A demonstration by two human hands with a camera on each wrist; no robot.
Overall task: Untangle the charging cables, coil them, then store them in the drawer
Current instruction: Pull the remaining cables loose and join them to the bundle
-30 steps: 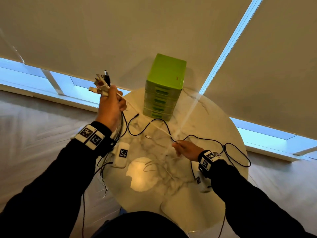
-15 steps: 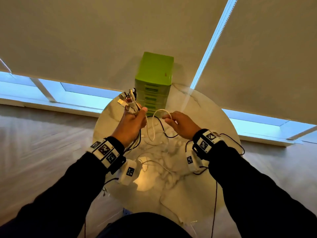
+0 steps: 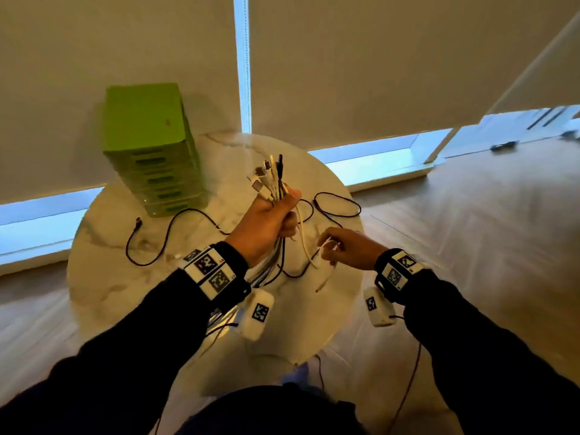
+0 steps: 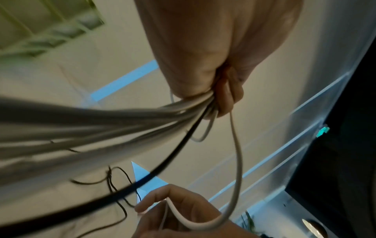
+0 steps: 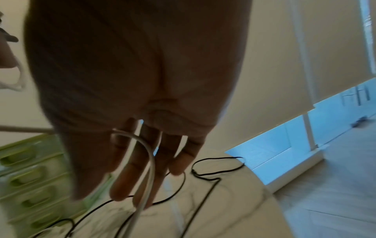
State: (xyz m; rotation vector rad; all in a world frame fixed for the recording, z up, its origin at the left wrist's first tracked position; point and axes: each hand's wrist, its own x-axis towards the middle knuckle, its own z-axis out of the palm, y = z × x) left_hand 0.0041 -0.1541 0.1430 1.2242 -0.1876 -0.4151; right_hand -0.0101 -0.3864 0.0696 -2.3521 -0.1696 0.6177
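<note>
Above the round marble table [image 3: 131, 287], the left hand [image 3: 266, 224] is fisted tight around a bundle of charging cables [image 3: 271, 180], plugs fanned upward, cords trailing down past the wrist. Just beside it, the right hand [image 3: 348, 248] has a white cable [image 4: 237, 154] looped over its loosely curled fingers [image 5: 142, 169], thumb pinching the loop. On the tabletop lies a black cable [image 3: 163, 237], curling toward the green drawer unit [image 3: 153, 152] at the far left edge, every drawer closed.
</note>
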